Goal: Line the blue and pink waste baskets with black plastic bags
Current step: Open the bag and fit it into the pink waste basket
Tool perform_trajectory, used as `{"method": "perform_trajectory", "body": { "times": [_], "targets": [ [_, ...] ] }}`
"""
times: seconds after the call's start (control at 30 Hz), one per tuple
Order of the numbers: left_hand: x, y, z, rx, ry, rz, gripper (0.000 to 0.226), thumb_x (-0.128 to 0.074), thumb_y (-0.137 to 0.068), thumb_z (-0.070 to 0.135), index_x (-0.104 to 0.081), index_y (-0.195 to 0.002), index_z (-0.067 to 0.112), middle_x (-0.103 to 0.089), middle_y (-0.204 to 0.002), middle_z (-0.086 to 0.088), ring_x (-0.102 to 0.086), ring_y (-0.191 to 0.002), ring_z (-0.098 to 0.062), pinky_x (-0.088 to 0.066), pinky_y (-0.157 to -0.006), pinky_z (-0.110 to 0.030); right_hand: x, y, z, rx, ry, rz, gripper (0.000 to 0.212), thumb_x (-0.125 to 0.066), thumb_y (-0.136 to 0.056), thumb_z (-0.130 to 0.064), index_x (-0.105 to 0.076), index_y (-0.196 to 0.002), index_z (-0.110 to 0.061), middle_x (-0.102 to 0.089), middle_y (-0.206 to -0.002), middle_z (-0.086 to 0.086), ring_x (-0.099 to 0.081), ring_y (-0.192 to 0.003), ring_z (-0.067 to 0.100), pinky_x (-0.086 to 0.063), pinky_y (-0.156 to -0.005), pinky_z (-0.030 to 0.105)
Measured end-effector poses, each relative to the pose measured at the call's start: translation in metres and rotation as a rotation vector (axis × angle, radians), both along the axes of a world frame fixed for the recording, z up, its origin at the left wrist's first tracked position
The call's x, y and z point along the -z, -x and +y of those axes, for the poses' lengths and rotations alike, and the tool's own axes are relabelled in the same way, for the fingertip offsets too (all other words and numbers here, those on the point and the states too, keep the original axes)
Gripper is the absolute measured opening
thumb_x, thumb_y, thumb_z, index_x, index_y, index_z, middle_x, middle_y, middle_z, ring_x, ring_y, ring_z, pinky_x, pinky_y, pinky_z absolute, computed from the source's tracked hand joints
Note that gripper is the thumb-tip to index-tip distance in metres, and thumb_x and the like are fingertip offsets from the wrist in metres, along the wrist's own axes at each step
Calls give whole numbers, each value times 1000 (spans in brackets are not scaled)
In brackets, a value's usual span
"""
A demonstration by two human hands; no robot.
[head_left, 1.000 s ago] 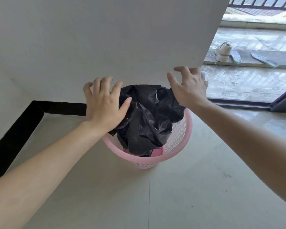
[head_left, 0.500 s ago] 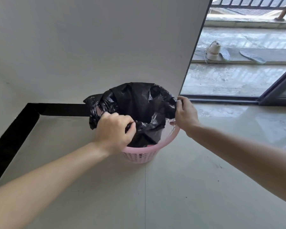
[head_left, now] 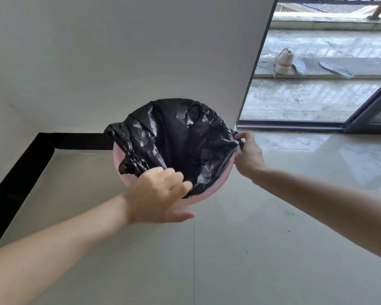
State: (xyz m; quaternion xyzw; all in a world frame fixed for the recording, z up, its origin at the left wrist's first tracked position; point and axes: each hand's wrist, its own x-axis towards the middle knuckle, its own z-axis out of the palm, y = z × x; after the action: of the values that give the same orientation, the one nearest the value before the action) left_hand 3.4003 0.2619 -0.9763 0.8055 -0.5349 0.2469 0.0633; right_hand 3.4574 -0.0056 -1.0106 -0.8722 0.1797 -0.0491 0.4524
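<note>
The black bag (head_left: 180,137) looks thin, soft and slippery, so the right hand (head_left: 248,156) pinches its edge at the pink basket (head_left: 204,194) rim, while the left hand (head_left: 156,194) grips the near edge.

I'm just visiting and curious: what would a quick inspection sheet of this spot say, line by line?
Surface: pale glossy tiled floor with a black skirting strip along the white wall.
Job's things: pink waste basket on the floor; black plastic bag spread open inside it, folded over the far rim, near rim partly bare. No blue basket in view.
Clutter: nothing seen indoors.
Grippers: left hand has its grip on the bag's near edge; right hand pinches the bag's right edge at the rim.
Cables: nothing seen.
Surroundings: sliding door frame; outside, a white shoe and two insoles.
</note>
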Motion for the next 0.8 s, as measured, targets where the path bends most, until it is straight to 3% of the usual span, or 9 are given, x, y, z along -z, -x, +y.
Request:
{"method": "perform_trajectory", "body": {
  "times": [0.1, 0.17, 0.3, 0.4, 0.47, 0.53, 0.6, 0.7, 0.8],
  "targets": [
    [4, -2, 0, 21, -44, -87, 7, -54, -91, 15, -50, -97, 12, -47, -62, -3, -40, -50, -21, -38, -41, -33, 1, 0, 0, -48, 100, 15, 13, -53, -95, -23, -51, -108, -25, -59, -105, 8, -58, -88, 24, -52, -80, 40],
    [2, -9, 2, -26, -15, -114, 26, -45, -83, -6, -52, -99, 13, -49, -63, -4, -40, -50, -20, -40, -41, -32, 0, 0, 3, -1, 58, 54, 19, -57, -93, -32, -55, -111, -26, -48, -112, 5, -54, -87, 18, -52, -82, 38],
    [-7, -13, -8, -62, -27, -209, 39, -39, -83, -10, -71, -88, 12, -56, -65, -5, -45, -52, -21, -41, -43, -32, -14, -2, 17, 178, -223, 69, 49, -48, -88, -60, -54, -112, -18, -55, -109, 3, -56, -92, 21, -47, -77, 38],
    [-8, -9, -17, -65, -53, -251, 43, -34, -92, -3, -74, -84, 11, -60, -67, -5, -50, -54, -24, -45, -49, -35, -32, -3, 31, 122, -388, 94, 73, -46, -73, -80, -59, -101, -14, -66, -96, 2, -63, -85, 21, -52, -71, 41],
    [-6, -4, -16, -85, -76, -272, 40, -37, -93, -1, -74, -89, 12, -61, -70, -4, -55, -59, -25, -49, -55, -37, -33, -4, 38, 98, -419, 49, 56, -54, -78, -71, -61, -90, -17, -68, -87, 1, -66, -77, 15, -57, -69, 36],
    [-4, 1, -10, -100, -105, -306, 37, -40, -92, 0, -74, -94, 13, -61, -71, -1, -60, -65, -24, -52, -64, -38, -27, -4, 42, 125, -455, 2, 27, -55, -93, -40, -62, -85, -15, -66, -80, 1, -64, -64, 10, -58, -67, 30],
    [-3, 6, -5, -114, -94, -313, 39, -39, -93, 0, -75, -96, 15, -60, -70, 1, -61, -65, -22, -52, -66, -38, -19, -2, 45, 147, -523, 6, 24, -45, -99, -19, -63, -90, -7, -65, -79, 5, -63, -61, 11, -59, -69, 29],
    [-2, 8, -1, -133, -49, -237, 45, -33, -97, -1, -76, -95, 13, -59, -65, -2, -53, -55, -23, -46, -50, -33, -10, 4, 48, 117, -660, 115, 28, -37, -102, -12, -63, -99, 0, -70, -85, 11, -66, -64, 15, -57, -60, 25],
    [4, 12, 3, -197, -37, -174, 39, -40, -92, -3, -76, -100, 12, -61, -67, -6, -52, -54, -25, -44, -48, -34, -2, 10, 53, -23, -598, 295, 25, -43, -101, -13, -64, -107, -2, -68, -79, 7, -62, -55, 11, -55, -56, 25]
  ]
}}
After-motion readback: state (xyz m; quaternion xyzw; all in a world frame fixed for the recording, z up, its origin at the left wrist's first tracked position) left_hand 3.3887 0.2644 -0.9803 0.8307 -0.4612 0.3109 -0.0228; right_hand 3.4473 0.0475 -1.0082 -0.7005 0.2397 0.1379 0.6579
